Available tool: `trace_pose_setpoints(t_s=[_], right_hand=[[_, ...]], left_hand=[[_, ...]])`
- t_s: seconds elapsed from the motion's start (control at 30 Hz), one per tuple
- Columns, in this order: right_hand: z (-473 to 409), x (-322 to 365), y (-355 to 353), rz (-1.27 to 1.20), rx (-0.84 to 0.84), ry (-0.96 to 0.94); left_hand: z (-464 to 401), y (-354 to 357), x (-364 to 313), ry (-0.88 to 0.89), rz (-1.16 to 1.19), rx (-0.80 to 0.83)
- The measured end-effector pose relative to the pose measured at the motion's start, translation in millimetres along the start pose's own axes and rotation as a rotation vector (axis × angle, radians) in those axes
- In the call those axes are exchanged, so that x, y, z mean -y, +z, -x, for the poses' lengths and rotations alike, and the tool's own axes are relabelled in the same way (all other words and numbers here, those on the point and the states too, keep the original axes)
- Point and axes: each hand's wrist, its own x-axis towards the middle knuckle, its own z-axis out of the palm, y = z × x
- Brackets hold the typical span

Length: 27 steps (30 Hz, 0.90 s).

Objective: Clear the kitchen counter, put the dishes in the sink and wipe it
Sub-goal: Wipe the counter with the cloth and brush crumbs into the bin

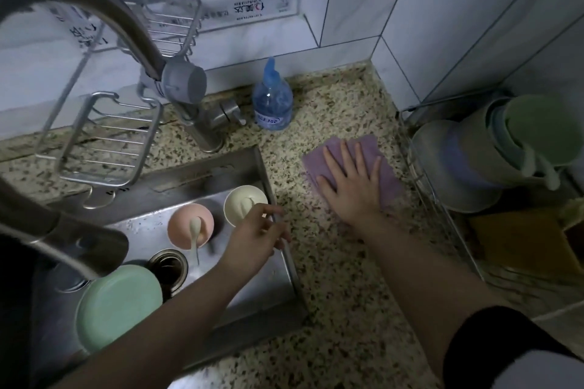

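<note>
My right hand (354,180) lies flat with spread fingers on a purple cloth (384,148), pressing it onto the speckled counter (341,262) near the back right. My left hand (256,237) hovers at the right rim of the steel sink (252,167), its fingers loosely curled, holding nothing. In the sink stand a cream bowl (241,202), a pink bowl (183,224) with a pale spoon (194,235) in it, and a green plate (118,306) at the front left. The drain (169,268) lies between them.
A blue-capped bottle (272,101) stands at the back of the counter beside the faucet (180,85). Wire racks (104,139) hang behind the sink. A dish rack (442,208) on the right holds stacked bowls, a green cup (543,129) and a yellow board.
</note>
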Motion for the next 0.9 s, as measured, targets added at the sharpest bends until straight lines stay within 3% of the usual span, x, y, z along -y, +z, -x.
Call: trace_pose_setpoints(t_s=[0.43,0.9], right_hand=[[-156.9,-8.3,-17.2,0.002,0.041,0.157],[-164.8,4.9,-13.1,0.028,0.01,0.054]], left_hand=[[-19.9,-8.9,31.1,-0.037,0.11,-0.01],[-9.5,-3.0,49.0,-0.091,0.107,0.015]])
